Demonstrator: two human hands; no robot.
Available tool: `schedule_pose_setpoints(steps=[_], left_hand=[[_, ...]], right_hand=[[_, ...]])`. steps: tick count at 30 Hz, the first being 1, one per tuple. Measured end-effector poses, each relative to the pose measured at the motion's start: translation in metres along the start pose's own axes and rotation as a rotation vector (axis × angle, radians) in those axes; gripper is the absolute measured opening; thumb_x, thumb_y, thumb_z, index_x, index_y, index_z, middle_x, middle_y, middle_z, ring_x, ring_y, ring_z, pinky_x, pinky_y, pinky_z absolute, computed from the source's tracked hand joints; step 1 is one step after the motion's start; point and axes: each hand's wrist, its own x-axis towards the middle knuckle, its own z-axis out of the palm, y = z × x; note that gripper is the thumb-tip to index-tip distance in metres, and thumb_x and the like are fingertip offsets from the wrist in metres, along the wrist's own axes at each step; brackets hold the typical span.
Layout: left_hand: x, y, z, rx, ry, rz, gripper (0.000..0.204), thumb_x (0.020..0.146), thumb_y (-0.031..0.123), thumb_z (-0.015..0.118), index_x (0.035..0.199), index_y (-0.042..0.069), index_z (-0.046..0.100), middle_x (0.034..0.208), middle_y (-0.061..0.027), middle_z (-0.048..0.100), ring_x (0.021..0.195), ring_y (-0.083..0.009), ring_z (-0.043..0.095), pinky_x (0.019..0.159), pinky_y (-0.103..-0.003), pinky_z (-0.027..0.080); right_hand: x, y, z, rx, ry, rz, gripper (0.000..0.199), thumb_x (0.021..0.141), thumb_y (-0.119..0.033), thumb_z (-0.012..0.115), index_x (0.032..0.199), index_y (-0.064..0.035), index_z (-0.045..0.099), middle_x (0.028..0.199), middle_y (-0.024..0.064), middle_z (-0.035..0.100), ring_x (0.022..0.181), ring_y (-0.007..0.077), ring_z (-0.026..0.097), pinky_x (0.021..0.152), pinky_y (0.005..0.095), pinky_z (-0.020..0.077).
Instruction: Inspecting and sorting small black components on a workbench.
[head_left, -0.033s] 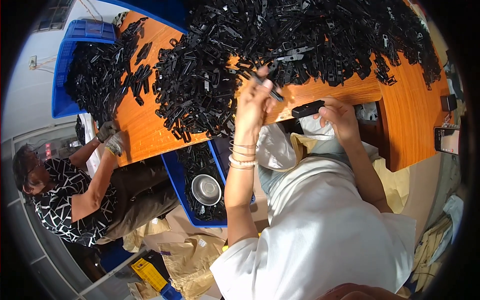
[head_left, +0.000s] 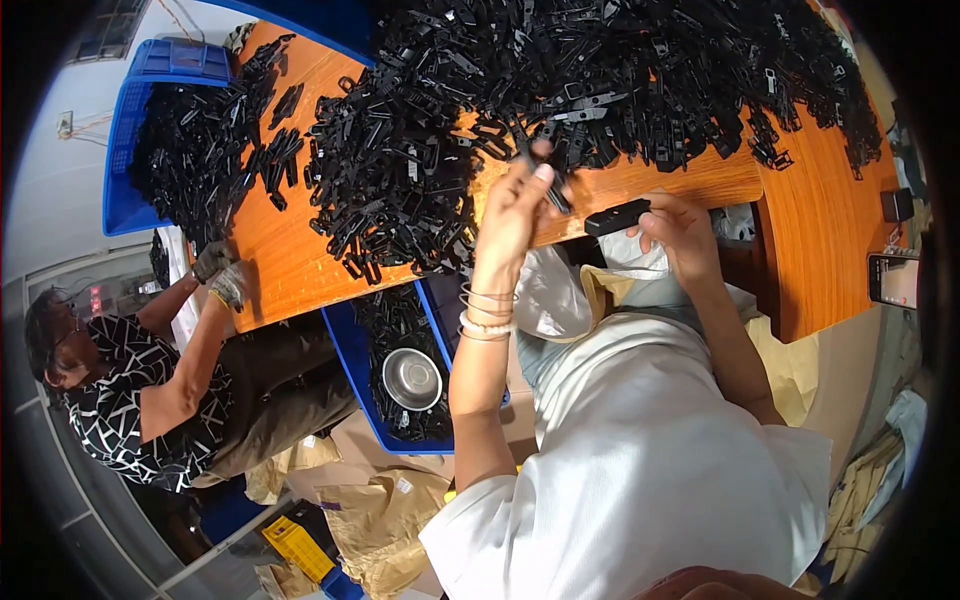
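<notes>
My left hand [head_left: 512, 215], with thin bracelets and a beaded band at the wrist, is raised at the table's near edge. Its thumb and fingers close on a slim black plastic part [head_left: 557, 192], partly blurred by motion. To its right, my right hand [head_left: 682, 238] pinches the end of a thick black rectangular block [head_left: 615, 217] between thumb and fingers. The block lies roughly level, its other end toward my left hand. Just beyond both hands spreads a big pile of black plastic parts [head_left: 400, 170].
The wooden table [head_left: 290, 260] carries the pile. Below its edge, a blue crate [head_left: 350, 365] holds black parts and a metal bowl [head_left: 412, 379]. At left, a co-worker's gloved hands [head_left: 222, 275] are at the table edge, near another blue crate [head_left: 118, 175]. A phone [head_left: 893, 281] stands far right.
My left hand has shifted slightly, and the slim black part in it has turned a little. My right hand and the block have hardly moved.
</notes>
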Motion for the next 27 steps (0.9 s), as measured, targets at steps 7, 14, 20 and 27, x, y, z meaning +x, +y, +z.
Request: schedule_pose_setpoints(steps=[7,14,20,27], left_hand=[[-0.017,0.004,0.029,0.374,-0.071,-0.095,0.025,0.086,0.022,0.052,0.09,-0.001,0.063,0.054,0.0022,0.053,0.041,-0.0044,0.047,0.037,-0.017,0.034],[-0.033,0.001,0.037,0.513,-0.179,0.144,0.032,0.079,0.012,0.058,0.108,-0.002,0.052,0.068,-0.0057,0.059,0.051,-0.0066,0.053,0.046,-0.02,0.041],[-0.038,-0.002,0.03,0.595,-0.192,0.222,0.037,0.075,0.004,0.061,0.11,-0.002,0.051,0.071,-0.0068,0.06,0.058,-0.0071,0.057,0.046,-0.018,0.041],[-0.039,-0.011,0.029,0.616,-0.199,0.273,0.036,0.076,0.005,0.061,0.109,-0.003,0.05,0.074,-0.0092,0.061,0.06,-0.0088,0.059,0.051,-0.019,0.046]], right_hand=[[0.002,-0.015,0.011,-0.138,-0.147,-0.207,0.017,0.076,0.004,0.054,0.093,0.0074,0.057,0.087,0.0093,0.055,0.071,0.0129,0.057,0.061,0.022,0.0458],[-0.005,-0.012,0.013,-0.235,-0.029,-0.318,0.021,0.075,0.006,0.054,0.096,0.0055,0.057,0.091,0.0079,0.053,0.077,0.0135,0.057,0.067,0.0228,0.0467],[-0.004,-0.033,0.022,-0.558,-0.075,-0.401,0.032,0.066,0.007,0.057,0.098,0.0014,0.058,0.093,0.0084,0.053,0.084,0.0164,0.053,0.075,0.0262,0.0403],[-0.001,-0.021,0.009,-0.614,-0.068,-0.336,0.028,0.067,0.0,0.061,0.096,0.0002,0.06,0.086,0.0055,0.054,0.072,0.0115,0.051,0.069,0.024,0.0422]])
